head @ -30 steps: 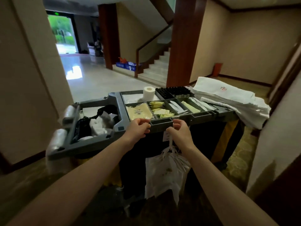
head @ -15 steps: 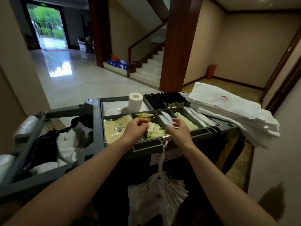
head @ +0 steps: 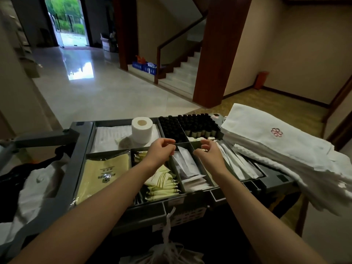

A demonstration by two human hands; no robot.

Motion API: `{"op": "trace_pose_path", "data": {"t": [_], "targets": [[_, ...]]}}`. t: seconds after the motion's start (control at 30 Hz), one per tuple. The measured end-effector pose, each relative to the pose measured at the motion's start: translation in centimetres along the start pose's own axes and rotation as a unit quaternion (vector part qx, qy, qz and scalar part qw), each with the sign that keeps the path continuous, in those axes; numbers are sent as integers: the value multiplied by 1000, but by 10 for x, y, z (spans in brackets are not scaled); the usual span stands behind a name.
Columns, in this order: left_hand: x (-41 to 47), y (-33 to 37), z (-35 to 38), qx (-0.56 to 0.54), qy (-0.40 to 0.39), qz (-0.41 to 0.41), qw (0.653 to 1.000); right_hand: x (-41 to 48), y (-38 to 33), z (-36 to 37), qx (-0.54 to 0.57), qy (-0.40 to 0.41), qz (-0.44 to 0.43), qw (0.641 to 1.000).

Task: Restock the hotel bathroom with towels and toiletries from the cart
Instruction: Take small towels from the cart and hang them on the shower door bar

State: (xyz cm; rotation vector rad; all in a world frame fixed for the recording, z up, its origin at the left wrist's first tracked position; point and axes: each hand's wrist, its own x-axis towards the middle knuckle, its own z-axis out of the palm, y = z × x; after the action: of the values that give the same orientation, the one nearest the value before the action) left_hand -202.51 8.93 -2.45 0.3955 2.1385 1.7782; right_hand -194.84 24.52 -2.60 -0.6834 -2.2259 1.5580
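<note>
**Housekeeping cart, top tray: contents and hands**

1. Cart (head: 82, 147): grey plastic, with a divided tray on top. It stands in a corridor.
2. Towels (head: 266, 149): a white folded stack on the right edge of the cart top, overhanging it. The top towel bears a small pink emblem.
3. Linen bag (head: 34, 187): at the left end of the cart, with a black liner and white cloth inside.
4. Yellow flat packs (head: 106, 172): front-left compartment.
5. Black-capped bottles (head: 190, 124): upright in rows in the two back-right compartments.
6. White bag (head: 167, 250): hangs by its cord from the front edge.
7. Toilet roll (head: 142, 130): upright in the back-left compartment, on white wrapped packs.
8. Pale sachets (head: 163, 183): a loose heap in the front compartment just right of the yellow packs.
9. White wrapped packets (head: 188, 168): next compartment to the right.
10. Long white sachets (head: 234, 164): front-right compartment, beside the towels.
11. Left hand (head: 162, 151): over the centre dividers, with fingers loosely curled and nothing seen in it.
12. Right hand (head: 208, 151): near the left hand, over the centre-right compartments. Its fingers are curled towards the thumb, and whether they pinch anything cannot be told.
</note>
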Motion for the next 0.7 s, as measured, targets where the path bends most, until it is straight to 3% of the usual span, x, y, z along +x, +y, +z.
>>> {"op": "trace_pose_path", "data": {"t": [0.3, 0.7], "targets": [[81, -10, 19, 9, -29, -25, 999, 65, 22, 10, 4, -15, 41, 999], [139, 1, 69, 11, -81, -22, 996, 119, 35, -17, 28, 27, 53, 998]]}}
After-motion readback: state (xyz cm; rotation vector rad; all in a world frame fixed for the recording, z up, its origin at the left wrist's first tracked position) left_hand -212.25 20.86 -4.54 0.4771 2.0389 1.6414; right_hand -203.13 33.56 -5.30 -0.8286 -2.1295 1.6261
